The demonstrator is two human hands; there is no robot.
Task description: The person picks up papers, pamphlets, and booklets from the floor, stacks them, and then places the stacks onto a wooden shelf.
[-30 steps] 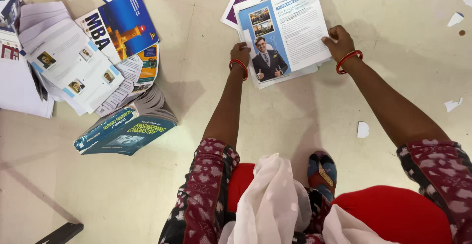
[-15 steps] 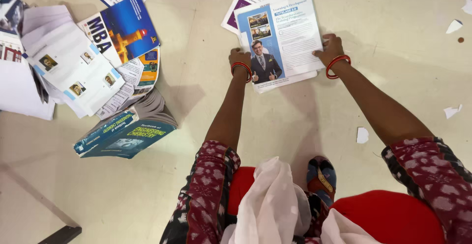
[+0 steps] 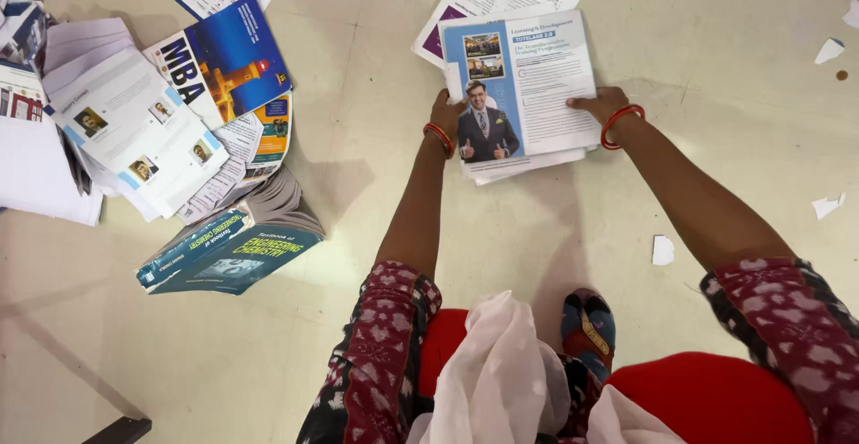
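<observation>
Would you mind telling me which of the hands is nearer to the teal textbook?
Left. The left hand is nearer the teal textbook; the right hand lies farther away.

Brochure stack (image 3: pixel 528 86) on floor (image 3: pixel 358 95) betw. hands – book pile (image 3: pixel 179 140) far left.

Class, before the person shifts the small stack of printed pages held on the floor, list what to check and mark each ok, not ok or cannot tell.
1. Left hand grips the stack of printed pages at its left edge: ok.
2. Right hand on its right edge: ok.
3. Stack edges squared: not ok, lower sheets stick out.
4. Pale floor beside the stack free of books: ok.
5. Torn paper scrap lies apart from the stack: ok.
</observation>
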